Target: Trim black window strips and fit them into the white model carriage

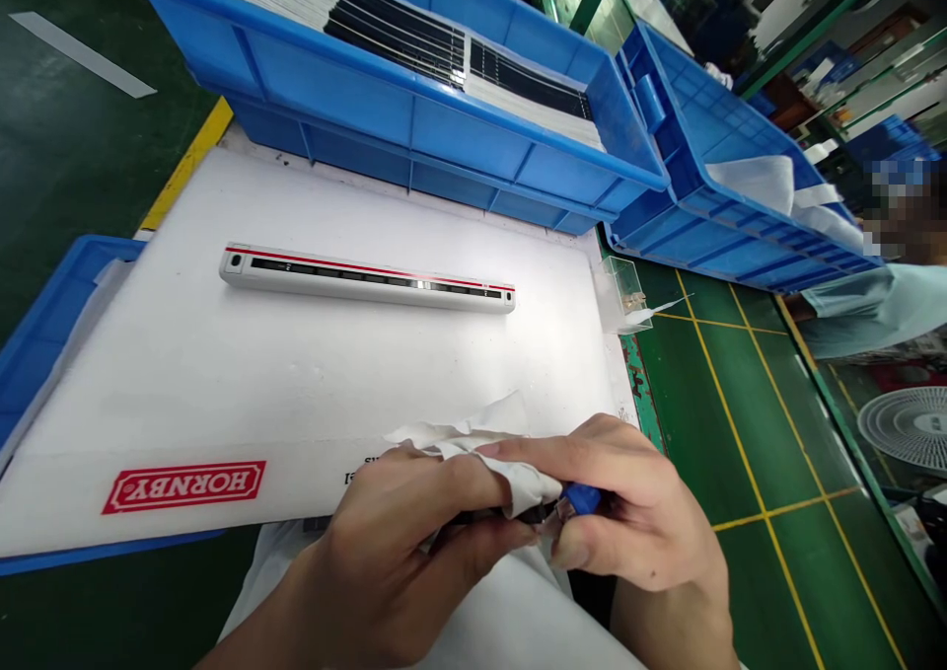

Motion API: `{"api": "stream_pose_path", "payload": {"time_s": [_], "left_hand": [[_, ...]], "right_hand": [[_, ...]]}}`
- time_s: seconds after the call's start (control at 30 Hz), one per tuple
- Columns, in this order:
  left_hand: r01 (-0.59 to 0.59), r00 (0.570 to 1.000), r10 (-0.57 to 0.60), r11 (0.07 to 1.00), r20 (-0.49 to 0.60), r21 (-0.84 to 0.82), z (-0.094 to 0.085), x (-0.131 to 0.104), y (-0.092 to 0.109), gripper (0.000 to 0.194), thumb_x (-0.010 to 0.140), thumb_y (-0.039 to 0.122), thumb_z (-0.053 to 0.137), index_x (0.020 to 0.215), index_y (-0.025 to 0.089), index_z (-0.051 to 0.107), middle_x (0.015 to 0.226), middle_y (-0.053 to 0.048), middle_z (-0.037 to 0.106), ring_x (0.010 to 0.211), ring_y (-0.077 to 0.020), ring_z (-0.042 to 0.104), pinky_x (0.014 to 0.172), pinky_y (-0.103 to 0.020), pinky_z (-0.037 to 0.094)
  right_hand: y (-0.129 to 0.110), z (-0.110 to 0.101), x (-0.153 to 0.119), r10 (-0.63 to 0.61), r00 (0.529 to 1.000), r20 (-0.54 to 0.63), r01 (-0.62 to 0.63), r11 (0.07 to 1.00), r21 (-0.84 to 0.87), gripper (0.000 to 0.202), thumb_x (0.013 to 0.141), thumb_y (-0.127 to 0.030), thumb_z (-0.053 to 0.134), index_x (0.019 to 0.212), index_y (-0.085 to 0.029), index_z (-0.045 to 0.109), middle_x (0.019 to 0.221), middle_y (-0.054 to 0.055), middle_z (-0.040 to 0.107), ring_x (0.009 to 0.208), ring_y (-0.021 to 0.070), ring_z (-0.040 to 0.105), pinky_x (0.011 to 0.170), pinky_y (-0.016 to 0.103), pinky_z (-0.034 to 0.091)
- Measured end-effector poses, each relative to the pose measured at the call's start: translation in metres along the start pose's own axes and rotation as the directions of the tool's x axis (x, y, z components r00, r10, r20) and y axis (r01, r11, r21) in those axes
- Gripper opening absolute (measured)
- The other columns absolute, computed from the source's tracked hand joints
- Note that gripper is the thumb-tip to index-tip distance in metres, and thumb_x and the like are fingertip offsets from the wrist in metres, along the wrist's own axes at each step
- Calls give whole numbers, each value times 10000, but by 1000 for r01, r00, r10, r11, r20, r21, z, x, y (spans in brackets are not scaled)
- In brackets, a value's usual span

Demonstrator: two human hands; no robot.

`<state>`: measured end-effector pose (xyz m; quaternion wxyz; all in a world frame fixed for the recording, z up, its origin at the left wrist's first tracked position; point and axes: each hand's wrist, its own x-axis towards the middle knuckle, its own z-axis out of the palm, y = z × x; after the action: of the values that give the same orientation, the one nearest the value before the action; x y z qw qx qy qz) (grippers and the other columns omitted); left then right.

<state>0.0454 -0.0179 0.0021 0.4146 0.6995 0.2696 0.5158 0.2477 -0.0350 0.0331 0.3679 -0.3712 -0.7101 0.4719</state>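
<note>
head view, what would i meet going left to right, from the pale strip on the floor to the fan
Pale strip, long white body with a red stripe, small clear box, white fan

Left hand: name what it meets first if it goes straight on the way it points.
Past the cloth it holds, the left hand would probably meet the blue piece in the right hand first, or that hand's thumb; their depths are hard to tell.
</note>
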Motion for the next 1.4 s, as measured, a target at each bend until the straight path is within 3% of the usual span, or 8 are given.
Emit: {"api": "stream_pose_path", "payload": {"time_s": [0.4, 0.53, 0.73, 0.9, 1.23, 1.4], "left_hand": [[32, 999, -31, 998, 8, -58, -1, 1, -1, 126, 992, 349, 626, 945, 240, 669, 593, 30, 650, 427, -117, 550, 402, -276, 423], [2, 1000, -1, 999, 19, -42, -2, 3, 0, 119, 998, 321, 616, 936, 229, 659, 593, 33, 658, 420, -111, 560, 392, -274, 422], [47, 999, -48, 997, 3, 62, -2, 2, 3, 198, 1049, 327, 501, 933, 257, 646, 623, 49, 668, 445, -110, 598, 411, -280, 468], [-5, 1000, 5, 1000, 14, -23, -3, 5, 1, 122, 1006, 301, 593, 928, 233, 657, 588, 48, 648, 408, -100, 543, 378, -261, 432], [20, 999, -19, 998, 29, -62, -2, 1, 2, 113, 1004, 298, 610, 929, 225, 652, 605, 29, 643, 441, -107, 542, 420, -261, 440], [-8, 999, 12, 997, 39, -80, -1, 5, -1, 125, 1019, 277, 570, 910, 233, 613, 571, 51, 549, 479, -122, 593, 451, -255, 478]], "right_hand": [[-1, -3, 1, 18, 1000, 13, -18, 1000, -21, 524, 975, -501, 674, 1323, -111, 702, 651, -15, 584, 482, 79, 408, 468, 172, 383], [-2, -2, 2, 26, 1000, 8, -26, 1000, 5, 531, 966, -509, 685, 1319, -113, 705, 678, -13, 589, 495, 73, 397, 489, 156, 402], [-1, -1, 4, -6, 1000, -12, 7, 1000, 10, 529, 974, -498, 682, 1314, -94, 706, 690, 4, 657, 474, 72, 388, 489, 150, 429], [-3, -2, 5, 11, 1000, -3, -11, 999, 37, 499, 971, -456, 701, 1314, -93, 708, 667, -12, 646, 473, 72, 385, 493, 151, 428], [-2, 0, 3, 13, 1000, -22, -12, 999, 49, 511, 958, -453, 715, 1294, -69, 721, 599, -31, 546, 463, 71, 359, 451, 167, 373], [-3, 0, 3, 27, 1000, -7, -27, 997, 76, 536, 953, -462, 721, 1310, -62, 708, 623, -29, 554, 470, 65, 359, 461, 155, 376]]}}
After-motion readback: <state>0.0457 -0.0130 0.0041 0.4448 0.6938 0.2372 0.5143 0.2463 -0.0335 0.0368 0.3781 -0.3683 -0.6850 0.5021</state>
